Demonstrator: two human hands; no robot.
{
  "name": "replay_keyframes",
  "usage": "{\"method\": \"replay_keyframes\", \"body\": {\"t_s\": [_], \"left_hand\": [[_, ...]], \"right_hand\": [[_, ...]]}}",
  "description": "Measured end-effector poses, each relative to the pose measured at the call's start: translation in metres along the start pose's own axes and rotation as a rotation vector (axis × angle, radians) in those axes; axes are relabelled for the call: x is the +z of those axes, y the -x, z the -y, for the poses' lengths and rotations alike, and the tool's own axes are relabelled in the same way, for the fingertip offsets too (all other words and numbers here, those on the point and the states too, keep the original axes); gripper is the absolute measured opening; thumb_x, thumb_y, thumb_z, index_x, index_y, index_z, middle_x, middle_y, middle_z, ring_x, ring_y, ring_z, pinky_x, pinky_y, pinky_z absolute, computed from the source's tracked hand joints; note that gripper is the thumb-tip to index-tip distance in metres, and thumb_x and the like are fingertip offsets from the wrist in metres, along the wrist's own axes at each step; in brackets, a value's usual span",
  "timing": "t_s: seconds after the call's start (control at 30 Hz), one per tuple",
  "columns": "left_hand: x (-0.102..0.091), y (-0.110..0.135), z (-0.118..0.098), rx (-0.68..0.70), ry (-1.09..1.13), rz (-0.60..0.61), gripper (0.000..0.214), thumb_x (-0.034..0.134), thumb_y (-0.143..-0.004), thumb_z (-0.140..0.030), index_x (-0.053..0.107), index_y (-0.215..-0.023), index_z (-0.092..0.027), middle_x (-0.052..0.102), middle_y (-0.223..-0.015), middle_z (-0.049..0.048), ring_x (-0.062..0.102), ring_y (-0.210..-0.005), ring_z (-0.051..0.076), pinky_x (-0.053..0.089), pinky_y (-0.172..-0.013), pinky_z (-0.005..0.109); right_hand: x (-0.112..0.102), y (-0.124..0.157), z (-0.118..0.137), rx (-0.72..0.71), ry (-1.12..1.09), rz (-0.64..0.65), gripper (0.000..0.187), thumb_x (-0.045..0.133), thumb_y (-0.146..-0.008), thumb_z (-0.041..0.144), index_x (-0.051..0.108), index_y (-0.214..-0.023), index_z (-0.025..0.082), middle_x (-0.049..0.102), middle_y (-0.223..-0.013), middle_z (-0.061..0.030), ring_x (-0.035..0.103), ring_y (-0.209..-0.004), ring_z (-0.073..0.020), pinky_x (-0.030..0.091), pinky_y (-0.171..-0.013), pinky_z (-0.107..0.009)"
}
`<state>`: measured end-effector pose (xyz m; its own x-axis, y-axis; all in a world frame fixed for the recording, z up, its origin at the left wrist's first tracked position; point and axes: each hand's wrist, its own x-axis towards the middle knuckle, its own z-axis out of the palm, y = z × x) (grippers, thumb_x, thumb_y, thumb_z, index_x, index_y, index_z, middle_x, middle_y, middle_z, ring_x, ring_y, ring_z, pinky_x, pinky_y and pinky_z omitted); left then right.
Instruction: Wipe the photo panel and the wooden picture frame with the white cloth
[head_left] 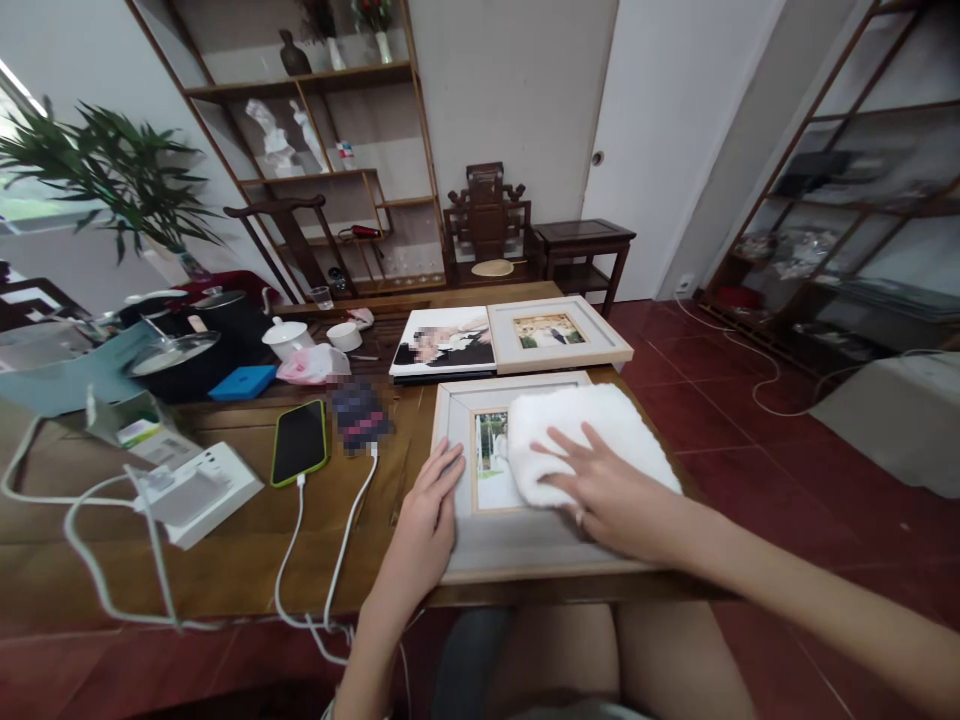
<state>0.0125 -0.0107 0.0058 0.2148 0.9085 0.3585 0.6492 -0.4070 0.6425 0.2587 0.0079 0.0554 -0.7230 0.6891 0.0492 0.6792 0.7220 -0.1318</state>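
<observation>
A light wooden picture frame (517,545) with a wide grey mat and a small photo (491,455) in its middle lies flat at the table's front edge. My left hand (435,490) rests on the frame's left side, fingers stretched out. Under my right hand (592,480) is a fluffy white cloth (626,425), which covers the right part of the frame and some of the photo. The fingers of my right hand are spread over the cloth and press it down. Its thumb is hard to make out.
Behind lie a second picture frame (611,340) and a photo panel (472,335). To the left are a charging phone (300,445), a white box (214,495), loose white cables (101,570), a blue box (242,382), a white teapot (287,338) and dark pots (176,360).
</observation>
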Motion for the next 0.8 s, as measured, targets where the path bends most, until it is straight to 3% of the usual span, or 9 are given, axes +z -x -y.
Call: {"method": "replay_keyframes", "body": {"t_s": [0.13, 0.27, 0.37, 0.47, 0.63, 0.7, 0.8], "left_hand": [[0.0, -0.001, -0.001, -0.003, -0.007, -0.002, 0.039, 0.034, -0.09, -0.016, 0.055, -0.123, -0.017, 0.049, -0.137, 0.0104, 0.032, -0.135, 0.021, 0.028, -0.111, 0.047], [-0.001, -0.001, -0.001, 0.01, -0.024, 0.025, 0.039, 0.033, -0.09, -0.017, 0.054, -0.123, -0.016, 0.048, -0.137, 0.012, 0.031, -0.135, 0.021, 0.028, -0.111, 0.047], [-0.002, -0.001, -0.001, 0.023, -0.03, 0.045, 0.04, 0.033, -0.091, -0.016, 0.053, -0.124, -0.016, 0.048, -0.138, 0.012, 0.03, -0.136, 0.021, 0.028, -0.111, 0.046], [-0.002, -0.001, -0.001, 0.035, -0.032, 0.059, 0.04, 0.032, -0.09, -0.015, 0.052, -0.125, -0.015, 0.047, -0.138, 0.0123, 0.029, -0.136, 0.021, 0.027, -0.111, 0.046], [-0.001, 0.0, 0.0, 0.019, -0.025, 0.054, 0.041, 0.031, -0.09, -0.014, 0.052, -0.126, -0.013, 0.047, -0.138, 0.0134, 0.028, -0.137, 0.021, 0.026, -0.111, 0.047], [-0.001, 0.0, 0.0, -0.001, -0.017, 0.052, 0.041, 0.032, -0.09, -0.014, 0.052, -0.126, -0.014, 0.046, -0.138, 0.0133, 0.029, -0.136, 0.021, 0.026, -0.112, 0.047], [0.0, 0.0, 0.001, -0.001, -0.005, 0.049, 0.042, 0.032, -0.089, -0.014, 0.052, -0.126, -0.015, 0.046, -0.138, 0.0124, 0.029, -0.136, 0.021, 0.026, -0.112, 0.046]], "right_hand": [[-0.005, 0.037, 0.042, 0.032, -0.12, 0.085, 0.054, 0.045, -0.07, 0.006, 0.056, -0.121, 0.021, 0.043, -0.14, -0.0077, 0.026, -0.134, -0.0316, 0.022, -0.105, -0.061], [0.0, 0.046, 0.053, 0.004, -0.129, 0.018, 0.064, 0.044, -0.065, 0.005, 0.051, -0.126, 0.022, 0.042, -0.141, -0.0069, 0.027, -0.134, -0.0284, 0.027, -0.106, -0.055], [0.008, 0.032, 0.033, 0.087, -0.039, -0.097, 0.053, 0.045, -0.069, 0.007, 0.056, -0.12, 0.018, 0.04, -0.142, -0.0122, 0.027, -0.133, -0.0327, 0.025, -0.105, -0.059], [0.011, 0.003, -0.005, 0.211, 0.085, -0.209, 0.048, 0.043, -0.074, 0.007, 0.055, -0.121, 0.013, 0.035, -0.144, -0.0153, 0.023, -0.134, -0.0353, 0.021, -0.105, -0.059], [0.0, -0.052, -0.061, 0.223, 0.217, -0.162, 0.049, 0.042, -0.078, 0.008, 0.051, -0.126, 0.012, 0.032, -0.146, -0.0126, 0.016, -0.135, -0.0399, 0.021, -0.102, -0.063], [-0.002, -0.063, -0.064, 0.177, 0.217, -0.104, 0.048, 0.042, -0.079, 0.009, 0.054, -0.124, 0.014, 0.031, -0.147, -0.0102, 0.015, -0.135, -0.0402, 0.02, -0.102, -0.065], [0.002, -0.057, -0.045, 0.075, 0.135, -0.022, 0.048, 0.043, -0.079, 0.01, 0.054, -0.125, 0.019, 0.03, -0.148, -0.008, 0.013, -0.136, -0.037, 0.016, -0.103, -0.065]]}}
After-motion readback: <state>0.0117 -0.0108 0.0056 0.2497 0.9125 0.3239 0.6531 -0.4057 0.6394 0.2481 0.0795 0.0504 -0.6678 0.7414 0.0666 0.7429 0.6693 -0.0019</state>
